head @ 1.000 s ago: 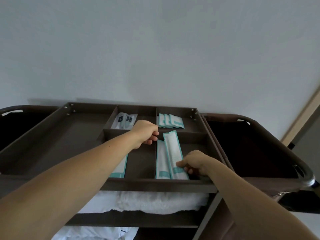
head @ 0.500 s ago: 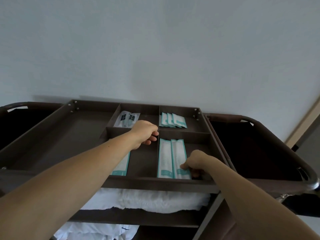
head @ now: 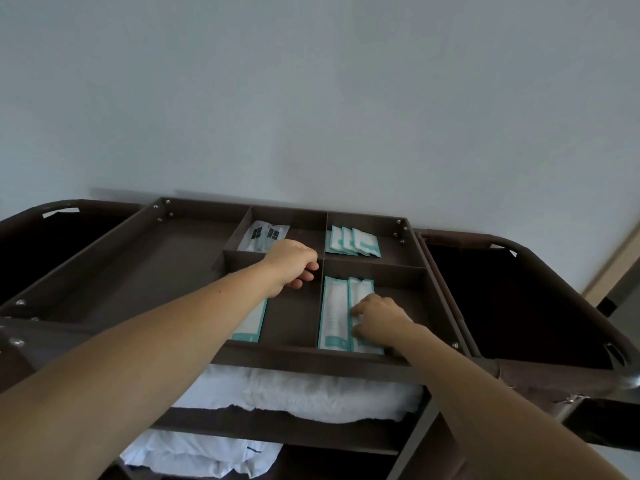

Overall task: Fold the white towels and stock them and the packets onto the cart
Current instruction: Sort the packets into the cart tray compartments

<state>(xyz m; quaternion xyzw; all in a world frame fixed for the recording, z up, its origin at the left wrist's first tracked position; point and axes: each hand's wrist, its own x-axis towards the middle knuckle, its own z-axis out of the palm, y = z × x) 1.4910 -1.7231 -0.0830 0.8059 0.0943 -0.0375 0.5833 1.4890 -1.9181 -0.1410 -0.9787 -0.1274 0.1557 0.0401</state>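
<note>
The brown cart's top tray is split into compartments. Two long white-and-teal packets lie side by side in the front right compartment. My right hand holds the right one of them with bent fingertips and thumb. My left hand is curled over the tray divider where the compartments meet. Another long packet shows under my left forearm. Small teal packets and clear-wrapped packets fill the back compartments. White towels lie on the shelf below, and more white linen lies on the lower shelf.
Dark fabric bags hang on the cart's left end and right end. A pale wall stands right behind the cart. A door frame edge shows at far right.
The right long packet was tilted in my right hand; now it lies flat and parallel to the other. My left hand has stayed on the divider.
</note>
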